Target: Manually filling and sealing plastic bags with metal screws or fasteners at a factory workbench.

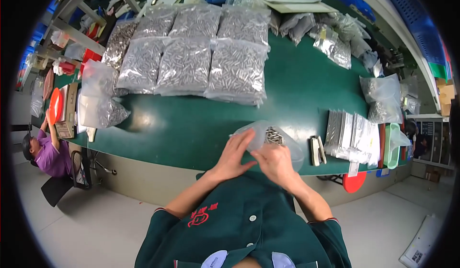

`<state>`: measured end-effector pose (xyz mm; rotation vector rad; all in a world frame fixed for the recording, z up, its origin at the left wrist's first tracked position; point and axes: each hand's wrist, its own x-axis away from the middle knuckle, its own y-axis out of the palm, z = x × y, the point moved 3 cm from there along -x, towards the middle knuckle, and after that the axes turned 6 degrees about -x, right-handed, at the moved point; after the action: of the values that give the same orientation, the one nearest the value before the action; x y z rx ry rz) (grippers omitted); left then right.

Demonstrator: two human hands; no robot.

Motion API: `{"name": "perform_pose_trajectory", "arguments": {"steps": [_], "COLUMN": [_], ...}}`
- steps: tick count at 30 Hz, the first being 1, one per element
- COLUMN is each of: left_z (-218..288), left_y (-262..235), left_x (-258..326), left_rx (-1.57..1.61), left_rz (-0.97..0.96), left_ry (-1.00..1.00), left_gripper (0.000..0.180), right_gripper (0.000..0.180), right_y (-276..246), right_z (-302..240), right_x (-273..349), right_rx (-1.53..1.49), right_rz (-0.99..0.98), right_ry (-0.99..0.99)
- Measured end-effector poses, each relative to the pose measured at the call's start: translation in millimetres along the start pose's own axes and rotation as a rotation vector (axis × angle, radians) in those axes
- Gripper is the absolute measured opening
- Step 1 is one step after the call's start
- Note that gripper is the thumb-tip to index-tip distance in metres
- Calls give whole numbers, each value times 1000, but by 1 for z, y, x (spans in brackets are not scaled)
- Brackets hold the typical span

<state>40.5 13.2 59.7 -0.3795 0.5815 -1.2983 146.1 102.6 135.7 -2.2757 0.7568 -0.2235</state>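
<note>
At table edge [191, 149]: both hands [237, 154] holding bag [268, 136].

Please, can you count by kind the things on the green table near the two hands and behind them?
Large bags of small metal parts, in the block at the back: 8
Small clear bag held by the left hand and right hand: 1
Stapler: 1
Stack of packed flat bags: 1
Total: 11

The table [201, 124] is dark green. Clear bags of silvery metal pins [191, 52] cover it. The stapler [316, 149] is black and cream; a bin [392, 146] is pale green.
</note>
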Motion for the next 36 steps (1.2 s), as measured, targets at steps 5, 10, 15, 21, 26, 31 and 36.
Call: {"name": "perform_pose_trajectory", "arguments": {"steps": [5, 10, 15, 21, 26, 31, 36], "left_z": [-18, -36, -30, 37, 67, 65, 49], "left_y": [-11, -6, -9, -47, -55, -66, -93], "left_x": [20, 41, 48, 45, 21, 15, 20], "left_rx": [50, 84, -100, -406, -624, -766, -555], "left_rz": [-86, 90, 181, 214, -83, -269, -266], "left_ry": [63, 47, 47, 293, 168, 161, 287], "left_gripper": [85, 86, 92, 65, 19, 13, 22], "right_gripper": [24, 19, 36, 41, 32, 22, 22], "right_y": [28, 26, -74, -30, -20, -22, -43], "right_z": [-26, -40, -12, -1, 12, 42, 41], "right_x": [6, 5, 45, 55, 53, 45, 33], "right_rx": [-58, -50, -79, 161, 264, 321, -28], "right_rz": [-127, -253, 206, -114, -271, -236, -21], "right_ry": [99, -26, 104, 198, 183, 130, 210]}}
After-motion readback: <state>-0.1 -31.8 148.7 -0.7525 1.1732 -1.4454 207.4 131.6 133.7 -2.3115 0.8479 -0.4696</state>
